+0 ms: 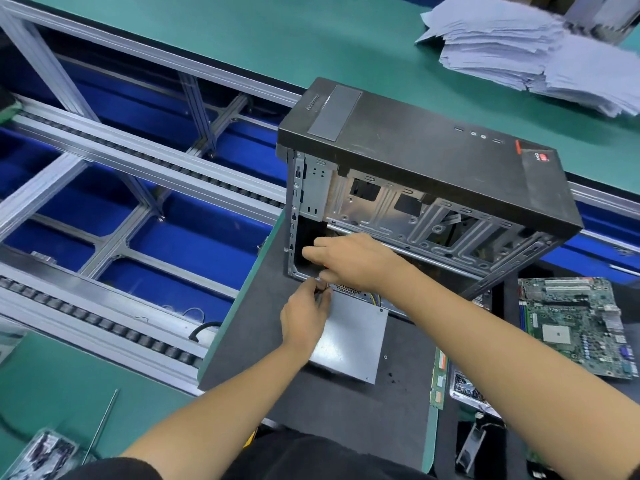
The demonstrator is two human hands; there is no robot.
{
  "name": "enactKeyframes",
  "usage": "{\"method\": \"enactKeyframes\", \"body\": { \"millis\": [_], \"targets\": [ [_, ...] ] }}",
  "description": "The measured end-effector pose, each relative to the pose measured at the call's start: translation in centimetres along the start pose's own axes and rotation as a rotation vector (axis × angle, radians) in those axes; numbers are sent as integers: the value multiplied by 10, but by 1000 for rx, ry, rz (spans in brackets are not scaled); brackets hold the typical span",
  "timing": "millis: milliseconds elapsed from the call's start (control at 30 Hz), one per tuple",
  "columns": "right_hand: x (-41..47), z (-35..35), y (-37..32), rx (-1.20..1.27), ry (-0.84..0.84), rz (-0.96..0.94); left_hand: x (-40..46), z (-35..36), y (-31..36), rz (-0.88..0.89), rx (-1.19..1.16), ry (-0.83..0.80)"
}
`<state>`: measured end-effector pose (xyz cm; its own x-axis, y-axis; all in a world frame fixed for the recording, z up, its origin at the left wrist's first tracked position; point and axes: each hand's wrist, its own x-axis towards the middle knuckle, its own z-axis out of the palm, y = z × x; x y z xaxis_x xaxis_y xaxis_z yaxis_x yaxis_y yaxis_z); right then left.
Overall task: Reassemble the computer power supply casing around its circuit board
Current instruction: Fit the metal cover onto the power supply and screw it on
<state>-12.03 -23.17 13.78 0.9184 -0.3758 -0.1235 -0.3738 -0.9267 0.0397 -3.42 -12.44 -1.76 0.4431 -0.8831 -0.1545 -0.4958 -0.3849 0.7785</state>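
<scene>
conveyor frame [104, 174]: sitting at far left, aluminium rails with blue bins under it, playing no part in the step.
thin rod [102, 424]: lying on the green mat at lower left, well apart from the work.
left hand [304, 317]: resting on the near-left corner of the power supply, fingers curled and pinching something small and dark at the unit's far edge; probably a screw or a screwdriver tip, too blurred to say.
power supply [353, 334]: lying flat on the dark surface, grey lid on top, just in front of the open computer case; vent mesh and coloured wires showing at its far edge.
right hand [346, 258]: reaching across above the left one, fingers curled together round what looks like a red-handled tool [323, 270], mostly hidden under the palm.
computer case [415, 188]: standing on its side behind the power supply, side panel off, bare metal bays showing.
motherboard [575, 327]: lying on the surface at right, apart from the unit.
paper stack [540, 53]: sitting on the green mat at top right.
step, judged: fastening the lid at the far-left corner.
doing it well: keeping the left hand steadying the lid so the hole is lining up; holding the tool square to the screw; keeping the wires clear of the seam before tightening.
</scene>
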Motion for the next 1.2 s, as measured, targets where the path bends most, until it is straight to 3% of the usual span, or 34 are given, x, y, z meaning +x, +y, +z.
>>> {"method": "enactKeyframes", "body": {
  "millis": [167, 300, 600, 800, 1033, 1200],
  "targets": [
    [-3, 2, 2, 49, -2, 107, -3, 2, 0, 24, -26, 21],
    [-5, -4, 1, 230, -66, 42, -2, 1, 0, 11, -35, 13],
    [-3, 4, 5, 35, -58, 98, -1, 2, 2, 23, -6, -7],
    [-4, 5, 6, 334, -79, 43, 0, 4, -2, 29, -26, -10],
    [-10, 16, 2, 451, 125, 166, 1, 7, -5, 61, -34, 16],
    [-4, 25, -10, 458, 180, 263, 1, 5, -4, 39, -15, -5]
  ]
}}
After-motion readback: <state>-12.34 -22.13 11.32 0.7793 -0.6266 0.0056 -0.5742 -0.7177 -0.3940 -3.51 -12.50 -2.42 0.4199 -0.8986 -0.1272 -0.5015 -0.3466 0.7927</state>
